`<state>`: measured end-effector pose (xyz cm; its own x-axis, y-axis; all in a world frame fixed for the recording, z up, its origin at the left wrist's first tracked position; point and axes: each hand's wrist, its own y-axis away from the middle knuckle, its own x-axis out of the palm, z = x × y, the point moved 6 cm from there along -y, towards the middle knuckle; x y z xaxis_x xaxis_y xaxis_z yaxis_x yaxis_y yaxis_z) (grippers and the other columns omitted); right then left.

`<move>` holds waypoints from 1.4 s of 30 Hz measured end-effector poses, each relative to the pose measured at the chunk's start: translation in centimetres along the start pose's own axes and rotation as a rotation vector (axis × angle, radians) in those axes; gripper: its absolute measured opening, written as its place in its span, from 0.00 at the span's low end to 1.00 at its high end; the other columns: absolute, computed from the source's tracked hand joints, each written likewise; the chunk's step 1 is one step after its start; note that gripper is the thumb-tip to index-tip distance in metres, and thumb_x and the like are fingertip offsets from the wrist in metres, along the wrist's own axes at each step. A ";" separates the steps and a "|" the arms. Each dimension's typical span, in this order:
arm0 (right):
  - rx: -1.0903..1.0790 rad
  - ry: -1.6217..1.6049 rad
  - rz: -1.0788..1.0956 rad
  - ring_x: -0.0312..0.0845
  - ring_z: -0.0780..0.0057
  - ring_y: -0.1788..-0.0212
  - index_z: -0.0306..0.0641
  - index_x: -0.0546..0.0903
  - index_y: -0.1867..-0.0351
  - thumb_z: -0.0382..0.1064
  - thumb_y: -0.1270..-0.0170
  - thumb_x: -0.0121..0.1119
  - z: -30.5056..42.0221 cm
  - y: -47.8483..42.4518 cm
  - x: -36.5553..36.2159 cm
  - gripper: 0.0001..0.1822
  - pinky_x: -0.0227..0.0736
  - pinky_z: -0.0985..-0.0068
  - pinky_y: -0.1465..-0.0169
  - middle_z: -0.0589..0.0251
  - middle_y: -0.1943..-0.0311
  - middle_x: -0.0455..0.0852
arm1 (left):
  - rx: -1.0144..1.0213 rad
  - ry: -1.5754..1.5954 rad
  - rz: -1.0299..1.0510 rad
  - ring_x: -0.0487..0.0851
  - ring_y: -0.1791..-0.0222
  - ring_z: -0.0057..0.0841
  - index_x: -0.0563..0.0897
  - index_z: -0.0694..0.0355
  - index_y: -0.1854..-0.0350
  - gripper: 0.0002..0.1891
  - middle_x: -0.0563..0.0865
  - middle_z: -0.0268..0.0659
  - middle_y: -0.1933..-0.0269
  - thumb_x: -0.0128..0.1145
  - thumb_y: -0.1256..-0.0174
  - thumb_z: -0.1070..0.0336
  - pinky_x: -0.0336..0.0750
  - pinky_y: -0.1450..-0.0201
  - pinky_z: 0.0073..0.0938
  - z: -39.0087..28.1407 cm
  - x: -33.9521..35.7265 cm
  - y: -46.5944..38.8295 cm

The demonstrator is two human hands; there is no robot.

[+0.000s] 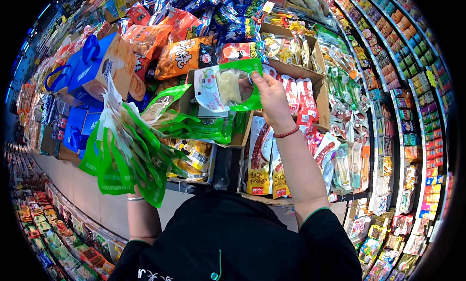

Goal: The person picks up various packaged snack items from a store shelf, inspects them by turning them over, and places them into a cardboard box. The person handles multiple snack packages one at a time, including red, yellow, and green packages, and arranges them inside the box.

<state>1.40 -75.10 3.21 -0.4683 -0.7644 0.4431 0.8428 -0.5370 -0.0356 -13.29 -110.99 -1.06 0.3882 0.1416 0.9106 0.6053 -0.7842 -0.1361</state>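
Note:
My right hand (270, 93) pinches the right end of a green-and-white plastic snack packet (229, 86) between thumb and fingers. Pale food shows through its clear window. The packet is above a cardboard box (241, 136), where similar green packets (213, 126) lie. On the left, a thick fanned bunch of green-and-white packets (125, 150) is held up over my left forearm (143, 215). It hides my left hand almost wholly. One packet (159, 105) of the bunch leans out to the right, its window facing up.
Blue gift boxes (98, 70) with ribbon handles stand at the left. Large orange snack bags (184, 57) and blue bags (236, 28) are heaped behind. Red-and-yellow packets (260, 161) fill a carton near my right arm. Stocked shelves (407, 99) curve along the right.

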 end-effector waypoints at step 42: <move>-0.261 0.611 0.802 0.69 0.57 0.33 0.31 0.71 0.32 0.35 0.33 0.55 0.7 8.8 11.9 0.27 0.62 0.63 0.30 0.49 0.33 0.73 | 0.055 -0.441 -0.087 0.75 0.40 0.38 0.69 0.62 0.36 0.23 0.76 0.43 0.43 0.49 0.22 0.51 0.72 0.36 0.46 4.8 4.6 -2.2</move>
<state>3.45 -88.73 8.81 0.0883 -0.9424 -0.3227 0.9164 0.2038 -0.3444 -9.53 -105.74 1.53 0.5861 0.4588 0.6679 0.6802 -0.7264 -0.0980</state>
